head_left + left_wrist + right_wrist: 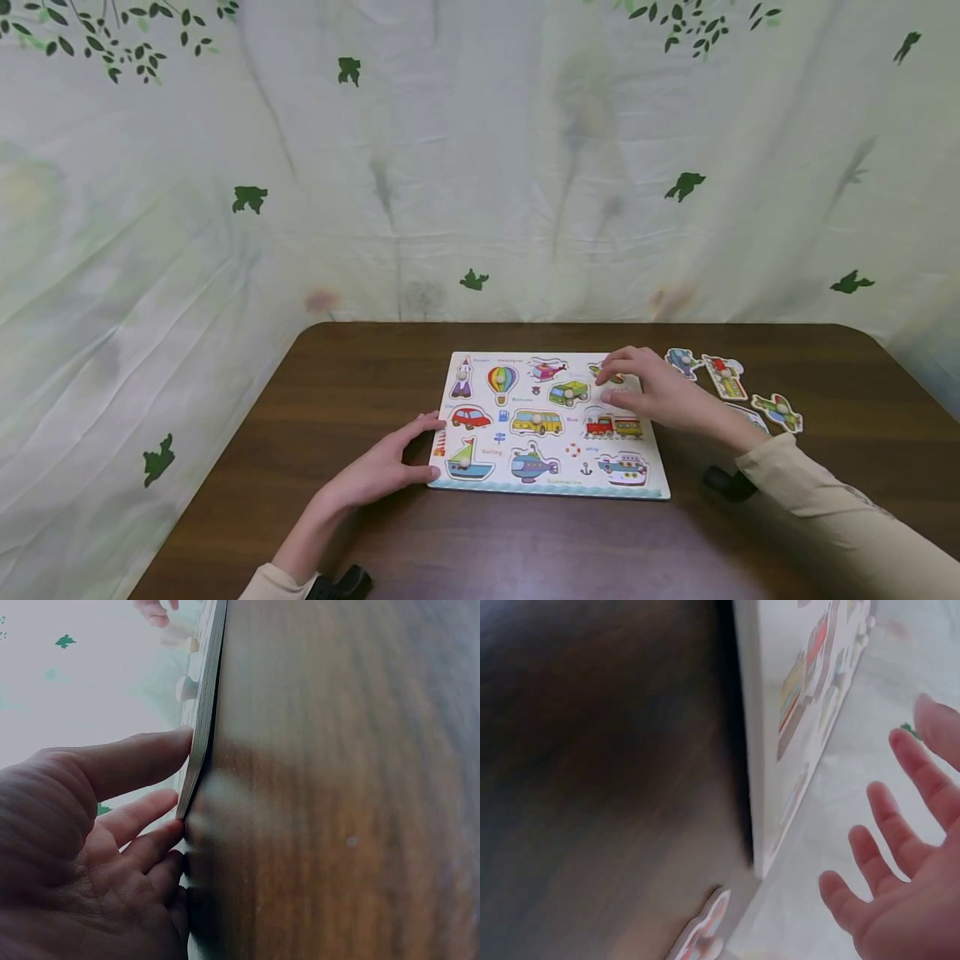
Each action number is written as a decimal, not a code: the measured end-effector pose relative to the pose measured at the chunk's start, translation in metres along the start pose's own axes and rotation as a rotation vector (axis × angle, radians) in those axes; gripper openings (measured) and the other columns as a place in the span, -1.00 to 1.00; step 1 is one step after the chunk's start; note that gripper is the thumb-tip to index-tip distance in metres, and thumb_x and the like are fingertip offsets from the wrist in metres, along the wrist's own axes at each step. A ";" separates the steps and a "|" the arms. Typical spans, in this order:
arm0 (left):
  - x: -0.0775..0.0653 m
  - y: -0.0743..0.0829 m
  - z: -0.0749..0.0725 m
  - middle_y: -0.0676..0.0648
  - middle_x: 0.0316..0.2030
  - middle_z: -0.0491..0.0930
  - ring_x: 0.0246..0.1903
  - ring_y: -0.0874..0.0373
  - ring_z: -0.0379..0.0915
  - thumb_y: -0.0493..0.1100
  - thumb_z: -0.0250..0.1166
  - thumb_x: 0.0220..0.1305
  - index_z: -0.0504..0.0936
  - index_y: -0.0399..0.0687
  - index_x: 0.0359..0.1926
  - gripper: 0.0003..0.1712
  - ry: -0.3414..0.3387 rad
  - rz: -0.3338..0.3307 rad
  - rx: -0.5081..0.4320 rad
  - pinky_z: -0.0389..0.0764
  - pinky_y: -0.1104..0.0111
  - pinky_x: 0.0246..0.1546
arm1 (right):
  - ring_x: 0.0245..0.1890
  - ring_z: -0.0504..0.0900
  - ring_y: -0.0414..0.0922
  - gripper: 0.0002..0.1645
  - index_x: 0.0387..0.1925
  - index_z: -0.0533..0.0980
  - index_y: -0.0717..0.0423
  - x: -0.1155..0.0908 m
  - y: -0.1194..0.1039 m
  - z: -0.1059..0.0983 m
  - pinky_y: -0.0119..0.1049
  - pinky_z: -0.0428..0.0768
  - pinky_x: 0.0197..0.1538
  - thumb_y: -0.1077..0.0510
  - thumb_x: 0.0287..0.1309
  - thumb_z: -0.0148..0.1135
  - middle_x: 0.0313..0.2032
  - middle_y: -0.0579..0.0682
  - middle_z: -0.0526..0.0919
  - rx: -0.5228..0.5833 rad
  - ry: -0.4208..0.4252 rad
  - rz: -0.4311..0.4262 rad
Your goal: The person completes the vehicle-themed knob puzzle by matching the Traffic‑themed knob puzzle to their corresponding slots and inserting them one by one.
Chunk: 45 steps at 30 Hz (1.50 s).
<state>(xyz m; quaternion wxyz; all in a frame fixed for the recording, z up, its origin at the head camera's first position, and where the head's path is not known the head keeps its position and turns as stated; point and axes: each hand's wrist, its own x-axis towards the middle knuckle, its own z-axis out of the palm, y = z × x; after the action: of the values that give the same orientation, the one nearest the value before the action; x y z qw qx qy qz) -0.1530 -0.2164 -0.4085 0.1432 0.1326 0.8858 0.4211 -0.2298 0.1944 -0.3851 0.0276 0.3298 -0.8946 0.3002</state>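
A white peg puzzle board [480, 397] with colourful vehicle pictures lies flat on the table. My left hand [382, 464] rests against the board's left edge, thumb by the near corner; in the left wrist view, extended fingers [154, 844] touch the board's edge [208, 705]. Over the far right part of the board hovers my right hand [654, 390], partly covering a green-and-yellow picture [604, 373]. The right wrist view shows that hand [907, 877] with fingers spread, holding nothing. A train [613, 427] and a yellow bus [536, 422] show on the board.
Right of the board lie several loose puzzle pieces: a blue one [682, 362], a red-and-yellow one [724, 377], a green plane-like one [777, 412], and another partly hidden by the right forearm. The brown table [360, 367] ends at a patterned cloth backdrop [480, 208].
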 end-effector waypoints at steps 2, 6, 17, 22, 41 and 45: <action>0.000 -0.001 0.000 -0.09 0.46 0.17 0.48 -0.12 -0.13 -0.14 0.42 0.17 0.45 0.02 0.30 -0.33 0.000 -0.002 0.001 0.03 -0.11 0.34 | 0.08 0.45 0.05 -0.83 -0.16 0.66 -0.03 -0.004 0.002 -0.002 0.02 0.39 0.01 0.05 0.23 0.35 0.03 -0.03 0.57 -0.015 0.031 0.020; 0.001 -0.002 0.001 -0.08 0.46 0.17 0.48 -0.13 -0.14 -0.14 0.42 0.17 0.44 0.03 0.31 -0.33 0.000 -0.008 -0.002 0.02 -0.13 0.34 | 0.08 0.48 0.08 -0.80 -0.16 0.67 0.02 -0.011 0.007 -0.006 0.02 0.44 -0.03 0.05 0.22 0.36 0.04 0.05 0.60 -0.044 0.074 0.040; 0.001 -0.001 0.000 -0.08 0.46 0.16 0.48 -0.13 -0.15 -0.14 0.42 0.17 0.44 0.01 0.31 -0.33 -0.001 -0.001 0.003 0.01 -0.12 0.35 | 0.10 0.45 0.19 -0.74 -0.14 0.65 0.15 -0.032 0.027 -0.019 0.12 0.41 0.03 0.22 0.09 0.44 0.06 0.19 0.60 -0.119 0.119 0.107; 0.001 -0.001 0.000 -0.08 0.46 0.17 0.48 -0.12 -0.15 -0.14 0.42 0.16 0.44 0.01 0.31 -0.32 0.002 -0.002 0.001 0.01 -0.11 0.34 | 0.07 0.49 0.24 -0.72 -0.14 0.65 0.17 -0.040 0.036 -0.024 0.16 0.39 0.05 0.27 0.06 0.45 0.05 0.24 0.60 -0.156 0.160 0.061; 0.000 0.000 0.000 -0.08 0.47 0.15 0.48 -0.14 -0.17 -0.14 0.42 0.16 0.43 0.04 0.32 -0.32 0.005 -0.020 -0.004 0.02 -0.13 0.33 | 0.27 0.25 0.43 -0.81 -0.18 0.71 0.05 -0.053 0.063 -0.039 0.34 0.25 0.18 0.18 0.11 0.43 0.21 0.41 0.44 -0.156 0.054 0.201; 0.000 0.000 0.000 -0.07 0.47 0.16 0.48 -0.13 -0.17 -0.16 0.42 0.16 0.44 0.02 0.32 -0.32 0.004 -0.011 -0.005 0.02 -0.12 0.34 | 0.25 0.31 0.41 -0.80 -0.18 0.71 0.05 -0.052 0.066 -0.041 0.32 0.29 0.16 0.15 0.12 0.43 0.22 0.42 0.42 -0.134 0.037 0.233</action>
<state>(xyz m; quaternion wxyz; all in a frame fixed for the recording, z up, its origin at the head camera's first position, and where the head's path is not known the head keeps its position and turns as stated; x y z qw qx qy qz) -0.1529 -0.2161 -0.4083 0.1439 0.1267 0.8857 0.4228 -0.2353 0.2867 -0.3991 0.0310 0.2153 -0.9443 0.2468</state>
